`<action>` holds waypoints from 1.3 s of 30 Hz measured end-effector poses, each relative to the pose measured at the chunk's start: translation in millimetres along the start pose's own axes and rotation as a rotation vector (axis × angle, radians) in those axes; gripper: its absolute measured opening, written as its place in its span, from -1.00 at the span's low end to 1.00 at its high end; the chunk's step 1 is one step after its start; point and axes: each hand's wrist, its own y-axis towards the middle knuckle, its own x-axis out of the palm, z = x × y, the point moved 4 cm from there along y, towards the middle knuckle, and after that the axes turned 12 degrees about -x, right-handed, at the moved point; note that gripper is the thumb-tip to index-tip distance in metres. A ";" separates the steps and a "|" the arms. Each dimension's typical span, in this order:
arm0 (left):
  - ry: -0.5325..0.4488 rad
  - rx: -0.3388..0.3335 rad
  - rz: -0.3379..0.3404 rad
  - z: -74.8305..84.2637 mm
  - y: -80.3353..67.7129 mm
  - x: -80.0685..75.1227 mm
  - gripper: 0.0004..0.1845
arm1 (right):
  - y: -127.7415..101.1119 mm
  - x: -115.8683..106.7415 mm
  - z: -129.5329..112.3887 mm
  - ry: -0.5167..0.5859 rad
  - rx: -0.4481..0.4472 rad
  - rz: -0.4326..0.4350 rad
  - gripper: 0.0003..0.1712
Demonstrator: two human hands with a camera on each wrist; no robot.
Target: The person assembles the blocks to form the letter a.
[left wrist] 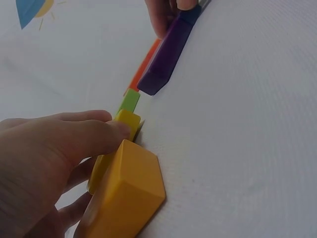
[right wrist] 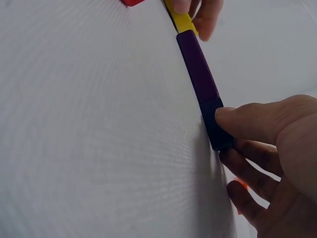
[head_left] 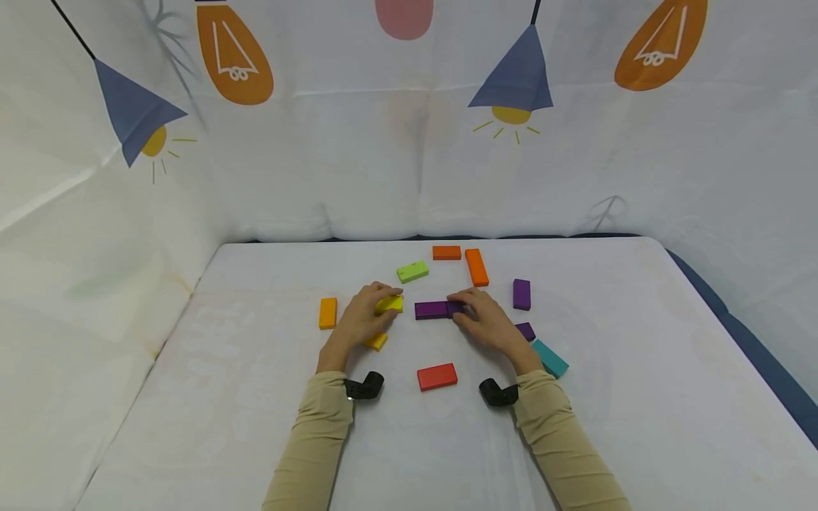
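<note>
My left hand [head_left: 383, 301] pinches a yellow block [head_left: 390, 304] that stands on its long edge on the white table. In the left wrist view my thumb and fingers lie on either side of the yellow block [left wrist: 129, 123]. My right hand [head_left: 465, 308] pinches a dark purple block [head_left: 455, 306], thumb on one side and fingers on the other [right wrist: 247, 119]. The dark purple block [right wrist: 214, 126] stands end to end with a lighter purple block [head_left: 431, 309] [right wrist: 197, 67]. That purple block's far end comes close to the yellow block [right wrist: 181, 21].
Loose blocks lie around: orange [head_left: 328, 313], yellow-orange under my left wrist [head_left: 377, 341] [left wrist: 130, 196], lime green [head_left: 412, 271], two orange [head_left: 446, 252] [head_left: 476, 267], purple [head_left: 521, 294] [head_left: 526, 330], teal [head_left: 549, 358], red [head_left: 437, 377]. Printed fabric walls surround the table [head_left: 255, 426].
</note>
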 end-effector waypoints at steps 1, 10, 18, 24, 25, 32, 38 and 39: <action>0.001 -0.001 0.000 -0.1 -0.2 0.1 -0.60 | 0.0 0.2 0.6 0.000 0.002 0.001 -0.59; -0.008 0.022 -0.018 1.4 -0.6 0.9 -0.60 | 0.1 -1.3 -0.6 0.011 -0.008 0.001 -0.58; -0.004 0.033 -0.020 1.9 0.0 0.3 -0.59 | 2.1 -1.4 0.8 0.009 -0.008 0.001 -0.59; 0.000 0.037 -0.027 0.7 -1.0 1.9 -0.59 | 1.2 1.0 1.5 0.010 0.000 0.001 -0.59; 0.000 0.032 -0.031 0.9 -1.2 1.8 -0.59 | 1.0 1.2 1.4 0.013 0.002 0.000 -0.59; -0.010 0.014 -0.039 3.0 -4.2 1.1 -0.58 | 0.2 2.7 1.5 0.014 0.001 -0.007 -0.59; -0.007 0.021 -0.034 4.9 -3.6 1.0 -0.59 | 0.3 0.9 1.8 0.007 0.002 -0.001 -0.59; -0.007 0.022 -0.035 5.2 -3.6 0.7 -0.58 | 0.4 0.8 2.1 0.005 0.003 -0.001 -0.59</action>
